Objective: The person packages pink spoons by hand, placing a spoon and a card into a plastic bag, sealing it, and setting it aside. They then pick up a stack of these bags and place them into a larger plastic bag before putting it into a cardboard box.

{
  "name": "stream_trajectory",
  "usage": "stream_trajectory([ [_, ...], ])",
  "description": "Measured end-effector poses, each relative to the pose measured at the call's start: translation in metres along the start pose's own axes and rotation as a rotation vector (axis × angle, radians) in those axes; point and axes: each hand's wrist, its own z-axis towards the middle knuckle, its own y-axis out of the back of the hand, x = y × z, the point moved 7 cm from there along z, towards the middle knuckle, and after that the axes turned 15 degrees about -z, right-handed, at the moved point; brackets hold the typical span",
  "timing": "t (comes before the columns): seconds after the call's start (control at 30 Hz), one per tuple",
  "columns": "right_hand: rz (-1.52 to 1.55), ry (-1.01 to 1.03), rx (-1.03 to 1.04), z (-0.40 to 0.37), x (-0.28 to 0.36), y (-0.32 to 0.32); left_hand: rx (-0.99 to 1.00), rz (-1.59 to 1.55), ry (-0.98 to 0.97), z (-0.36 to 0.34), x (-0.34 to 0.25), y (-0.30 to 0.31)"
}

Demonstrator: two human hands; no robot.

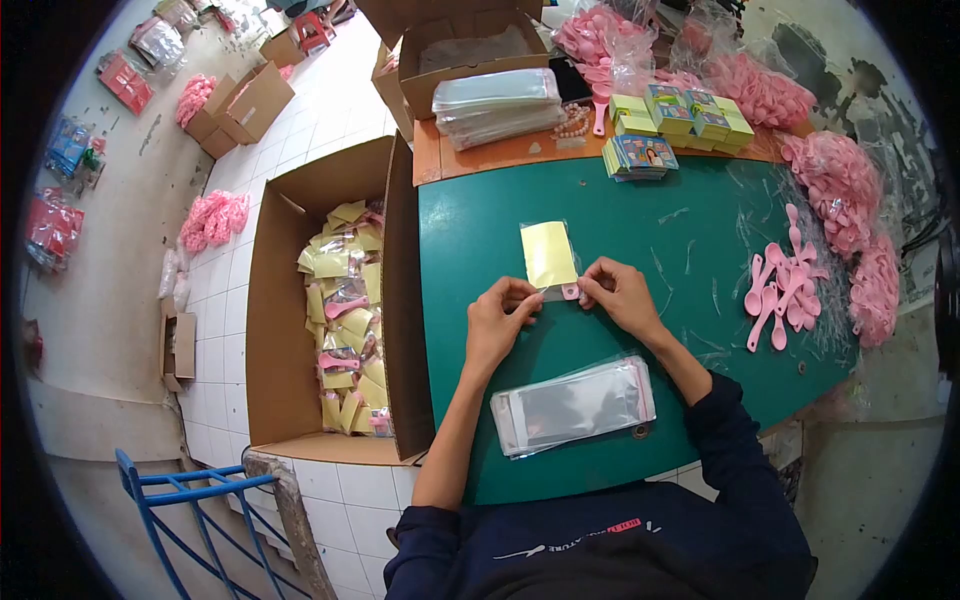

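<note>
A clear plastic bag lies on the green table in front of me, with a pale yellow card inside. The end of a pink spoon handle shows below the card; the rest of the spoon is hidden. My left hand pinches the bag's near edge at its left corner. At the right corner, my right hand also has thumb and fingers closed on the edge. Nearer my body lies a stack of clear empty bags.
Loose pink spoons lie at the table's right, beside bundled pink spoons. Picture cards are stacked at the back, near more plastic bags. Left of the table stands a carton of packed bags. A blue metal frame stands at lower left.
</note>
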Motion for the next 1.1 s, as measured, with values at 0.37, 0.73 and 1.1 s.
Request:
stream_trajectory([
  [0.37,0.045,0.011,-0.022,-0.001,0.004,-0.001,0.04,0.039,-0.009,-0.003,-0.004,-0.005],
  [0.73,-0.903,0.293,-0.191,-0.048,0.031,0.1,0.024,0.702,-0.393,-0.003,-0.061,-0.01],
  [1.1,-1.164,-0.342,-0.573,-0.105,-0.066,0.218,0.568,0.59,-0.329,-0.074,-0.026,-0.084],
])
